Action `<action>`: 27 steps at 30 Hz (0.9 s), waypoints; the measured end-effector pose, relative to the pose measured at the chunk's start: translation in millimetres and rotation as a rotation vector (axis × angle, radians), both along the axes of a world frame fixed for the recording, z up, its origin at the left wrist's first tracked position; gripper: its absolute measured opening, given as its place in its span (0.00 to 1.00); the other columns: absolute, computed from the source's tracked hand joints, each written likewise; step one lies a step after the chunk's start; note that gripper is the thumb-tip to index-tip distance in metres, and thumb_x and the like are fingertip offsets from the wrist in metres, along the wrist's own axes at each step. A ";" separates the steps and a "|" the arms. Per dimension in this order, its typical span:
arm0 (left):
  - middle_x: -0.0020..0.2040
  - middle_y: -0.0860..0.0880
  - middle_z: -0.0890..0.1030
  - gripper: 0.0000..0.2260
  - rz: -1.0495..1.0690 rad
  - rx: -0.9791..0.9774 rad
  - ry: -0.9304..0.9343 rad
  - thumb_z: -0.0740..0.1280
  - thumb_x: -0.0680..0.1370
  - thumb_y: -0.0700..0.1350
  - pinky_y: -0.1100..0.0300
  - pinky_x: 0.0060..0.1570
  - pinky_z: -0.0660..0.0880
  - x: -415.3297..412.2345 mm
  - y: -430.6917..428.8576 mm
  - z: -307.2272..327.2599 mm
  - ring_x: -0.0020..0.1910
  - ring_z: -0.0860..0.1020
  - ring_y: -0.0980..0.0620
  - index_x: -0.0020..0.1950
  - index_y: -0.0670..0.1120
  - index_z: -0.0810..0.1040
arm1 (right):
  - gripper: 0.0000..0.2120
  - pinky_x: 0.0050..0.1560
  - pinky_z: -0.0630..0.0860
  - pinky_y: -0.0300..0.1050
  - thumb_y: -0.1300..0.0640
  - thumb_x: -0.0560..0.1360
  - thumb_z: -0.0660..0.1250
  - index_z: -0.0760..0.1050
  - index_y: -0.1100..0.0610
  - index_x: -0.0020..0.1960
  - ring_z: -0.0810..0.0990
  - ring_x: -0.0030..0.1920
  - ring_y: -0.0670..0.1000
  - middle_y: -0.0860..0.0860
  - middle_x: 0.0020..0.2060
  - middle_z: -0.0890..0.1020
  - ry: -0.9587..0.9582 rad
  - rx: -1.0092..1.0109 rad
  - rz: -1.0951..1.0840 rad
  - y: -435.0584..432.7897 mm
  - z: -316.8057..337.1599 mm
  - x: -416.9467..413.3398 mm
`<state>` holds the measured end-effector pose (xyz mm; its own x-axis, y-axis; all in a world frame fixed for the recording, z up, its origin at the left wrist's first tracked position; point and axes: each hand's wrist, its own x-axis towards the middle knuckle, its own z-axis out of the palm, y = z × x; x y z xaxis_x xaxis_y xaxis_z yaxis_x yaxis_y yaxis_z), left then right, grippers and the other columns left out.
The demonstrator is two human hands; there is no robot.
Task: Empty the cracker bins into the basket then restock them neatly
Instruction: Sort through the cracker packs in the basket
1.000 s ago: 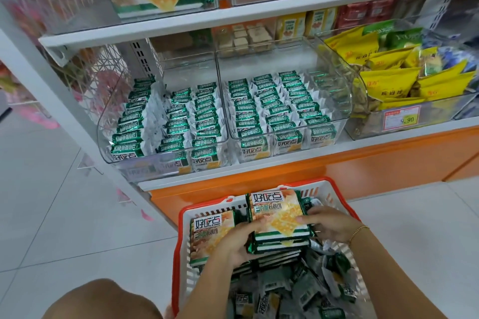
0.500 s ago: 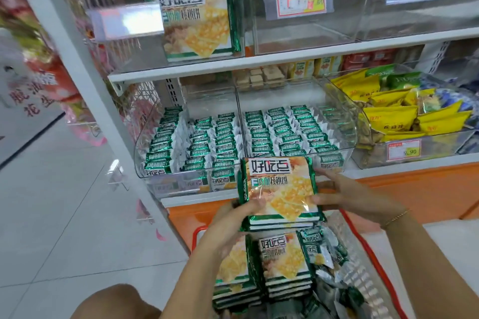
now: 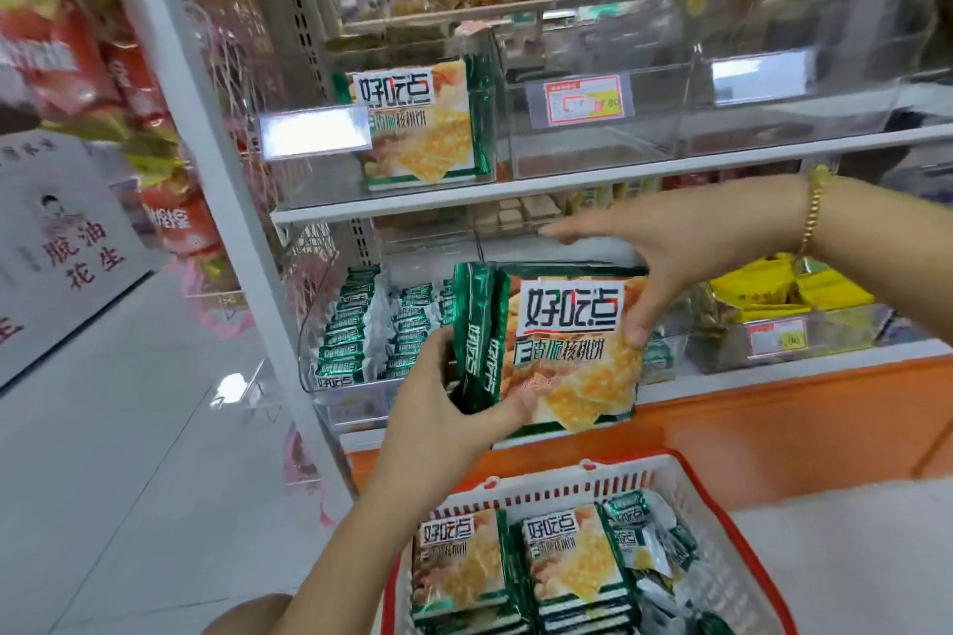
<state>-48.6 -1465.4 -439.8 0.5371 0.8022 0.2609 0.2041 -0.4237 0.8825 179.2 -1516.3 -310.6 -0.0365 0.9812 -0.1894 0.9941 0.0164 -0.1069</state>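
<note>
I've got both hands on a stack of cracker packs (image 3: 567, 356), held up on edge in front of the lower shelf. My left hand (image 3: 443, 423) grips its lower left corner, with the fingers wrapped behind the green side seams and the thumb pressed on the printed front. My right hand (image 3: 670, 248) pinches the upper right corner, thumb on the face and fingers reaching over the top edge. There is a gold bracelet (image 3: 812, 217) on that wrist. I can make out at least two packs in the stack, but not the full count.

Directly below sits the basket (image 3: 732, 547), white with a red rim. It holds two piles of packs (image 3: 567, 562) lying face up side by side, with loose packets (image 3: 644, 536) to their right.

Behind the stack, the lower bin (image 3: 309, 366) is lined with rows of green packets (image 3: 356, 325). On the shelf above, the upper bin (image 3: 309, 181) has a single pack (image 3: 417, 124) standing upright, facing out. The neighbouring bin (image 3: 593, 155) carries a price tag (image 3: 582, 101). Far right on the lower shelf are yellow bags (image 3: 789, 289).
</note>
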 end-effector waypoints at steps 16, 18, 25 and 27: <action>0.67 0.52 0.67 0.41 -0.135 0.926 -0.062 0.73 0.64 0.59 0.62 0.69 0.63 20.9 35.9 60.5 0.68 0.65 0.60 0.72 0.50 0.60 | 0.32 0.48 0.75 0.42 0.40 0.70 0.64 0.62 0.49 0.71 0.75 0.54 0.46 0.45 0.58 0.73 -0.281 0.723 0.353 -59.1 30.2 -16.5; 0.69 0.50 0.66 0.41 -0.103 0.978 -0.080 0.73 0.65 0.56 0.57 0.72 0.61 35.2 51.7 86.2 0.70 0.63 0.57 0.73 0.50 0.59 | 0.32 0.49 0.76 0.47 0.44 0.71 0.67 0.65 0.54 0.71 0.76 0.54 0.52 0.50 0.59 0.75 -0.331 0.869 0.324 -50.0 40.7 -6.5; 0.75 0.46 0.58 0.43 0.120 0.883 0.028 0.74 0.70 0.49 0.53 0.74 0.57 95.2 111.4 163.7 0.74 0.57 0.50 0.77 0.46 0.52 | 0.34 0.54 0.72 0.54 0.52 0.68 0.74 0.67 0.62 0.69 0.75 0.55 0.61 0.60 0.59 0.75 -0.497 1.175 0.082 2.2 86.3 45.6; 0.74 0.46 0.60 0.37 0.162 0.878 0.112 0.71 0.74 0.49 0.56 0.73 0.57 109.2 126.4 166.7 0.73 0.59 0.49 0.77 0.46 0.53 | 0.34 0.51 0.73 0.55 0.50 0.67 0.72 0.66 0.61 0.69 0.74 0.55 0.62 0.60 0.57 0.75 -0.471 1.156 0.001 21.2 103.0 62.0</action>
